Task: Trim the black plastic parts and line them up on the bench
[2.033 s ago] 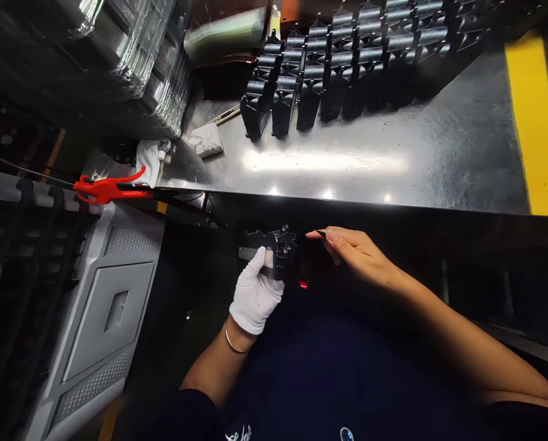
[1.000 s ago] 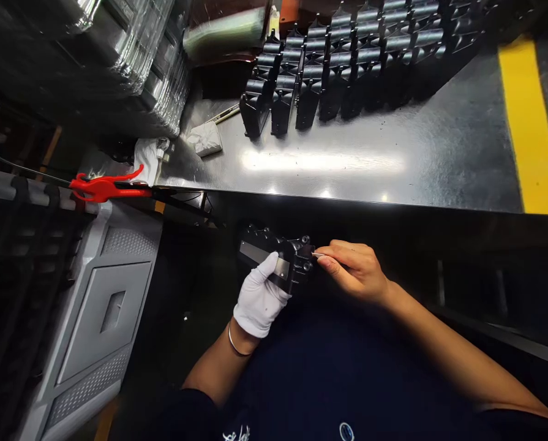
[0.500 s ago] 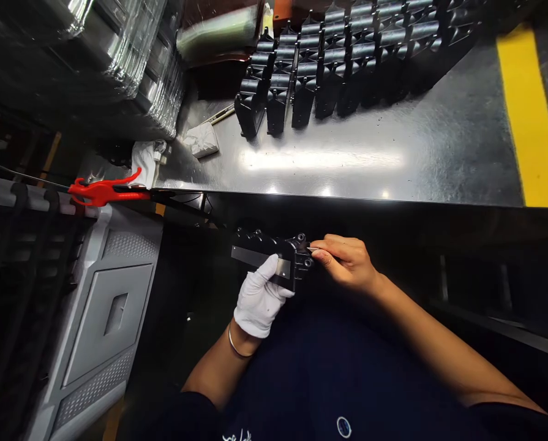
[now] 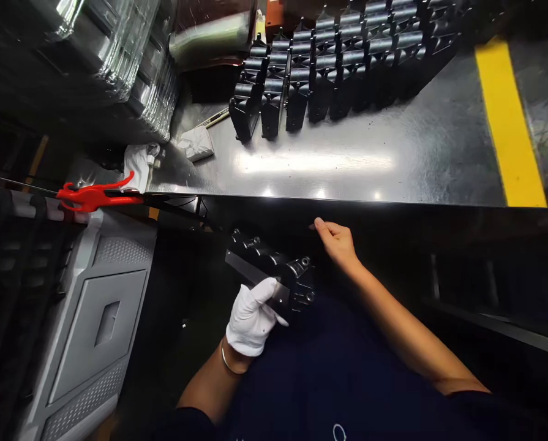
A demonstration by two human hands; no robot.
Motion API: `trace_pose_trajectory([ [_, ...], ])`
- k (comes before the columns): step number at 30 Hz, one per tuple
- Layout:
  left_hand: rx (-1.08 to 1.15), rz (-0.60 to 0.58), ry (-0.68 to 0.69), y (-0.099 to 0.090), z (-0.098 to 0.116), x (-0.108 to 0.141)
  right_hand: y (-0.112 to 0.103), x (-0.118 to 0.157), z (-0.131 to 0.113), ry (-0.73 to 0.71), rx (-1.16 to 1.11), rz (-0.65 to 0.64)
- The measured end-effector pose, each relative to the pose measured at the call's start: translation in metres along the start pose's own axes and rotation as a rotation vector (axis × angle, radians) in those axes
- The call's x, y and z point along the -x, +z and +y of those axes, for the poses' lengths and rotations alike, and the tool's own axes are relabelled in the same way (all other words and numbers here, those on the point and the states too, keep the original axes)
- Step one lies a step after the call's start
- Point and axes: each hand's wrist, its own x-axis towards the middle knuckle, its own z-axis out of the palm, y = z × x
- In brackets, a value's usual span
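A black moulded part (image 4: 274, 263) with round bosses and a flat strip along its side hangs in front of the table edge. My left hand (image 4: 253, 315), in a white glove, grips its lower right portion, thumb on the strip. To the right of the part, apart from it, is my bare right hand (image 4: 338, 242). Its thumb and forefinger are pinched together, with a small thin thing at the fingertips that is too small to name. The part tilts down towards the right.
Rows of similar black parts (image 4: 299, 79) stand on the metal table (image 4: 319, 162). A white crumpled packet (image 4: 195, 144) lies left of them. A red air gun (image 4: 92, 196) is beside the table's left corner, above a grey cabinet (image 4: 103, 324). Wrapped stacks (image 4: 131, 67) rise at upper left.
My right hand has moved up and away from the part's end. My left hand has lowered slightly and tilted the part, its right end going down. The whole view has shifted a little.
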Motion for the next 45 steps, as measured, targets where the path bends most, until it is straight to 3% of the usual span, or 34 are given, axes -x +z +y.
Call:
trace_pose_trajectory([
  [7, -0.267, 0.099, 0.442, -0.011, -0.001, -0.013, -0.031, 0.028, -0.051, -0.252, -0.040, -0.471],
  [11, -0.381, 0.061, 0.594, -0.013, -0.004, -0.016, -0.033, 0.031, -0.068, -0.246, -0.028, -0.605],
  [30, -0.439, 0.105, 0.586, -0.008, -0.004, -0.006, -0.034, 0.032, -0.068, -0.279, -0.064, -0.600],
  [41, -0.466, 0.169, 0.576, -0.010, -0.005, -0.001, -0.036, 0.025, -0.068, -0.055, -0.130, -0.662],
  [45, -0.445, 0.194, 0.562, -0.013, -0.009, -0.002, -0.033, 0.023, -0.061, -0.085, -0.120, -0.633],
])
